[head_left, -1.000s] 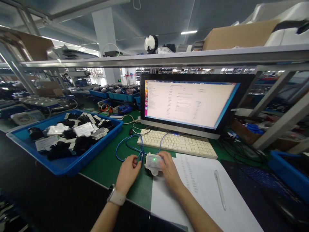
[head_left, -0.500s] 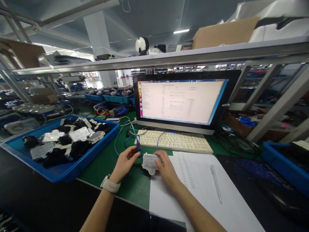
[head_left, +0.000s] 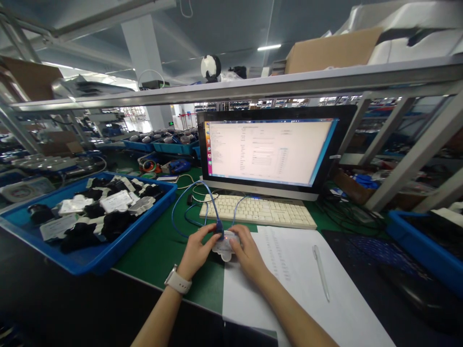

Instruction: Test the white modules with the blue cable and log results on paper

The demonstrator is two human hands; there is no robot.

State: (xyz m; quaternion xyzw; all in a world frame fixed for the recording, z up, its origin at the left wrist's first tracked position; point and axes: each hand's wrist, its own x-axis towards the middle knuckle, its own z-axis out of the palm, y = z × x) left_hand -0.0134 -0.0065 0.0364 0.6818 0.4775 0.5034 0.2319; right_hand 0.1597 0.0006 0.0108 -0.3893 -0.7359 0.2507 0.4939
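Observation:
My left hand [head_left: 200, 245] pinches a dark blue cable connector [head_left: 219, 228] against the top of a small pale grey plastic module [head_left: 224, 247]. A blue cable [head_left: 207, 185] loops from that connector back towards the keyboard. My right hand [head_left: 246, 246] grips the module's right side, thumb on its face. On the module a small red light glows beside the connector. The module's lower end has a rounded tab and hangs over the edge of a printed paper sheet [head_left: 249, 299]. Whether the connector touches the module or is just above it, I cannot tell.
A white keyboard [head_left: 260, 212] lies before a lit monitor [head_left: 267, 154]. To the left is a blue tray [head_left: 97, 262] of black and white parts. A pen [head_left: 321, 273] rests on the paper; a black mouse [head_left: 412, 289] and another blue bin [head_left: 423, 241] are at right.
My left hand has moved right with the blue connector, from beside the module to over its top. A red light now shows on the module. My right hand keeps its hold.

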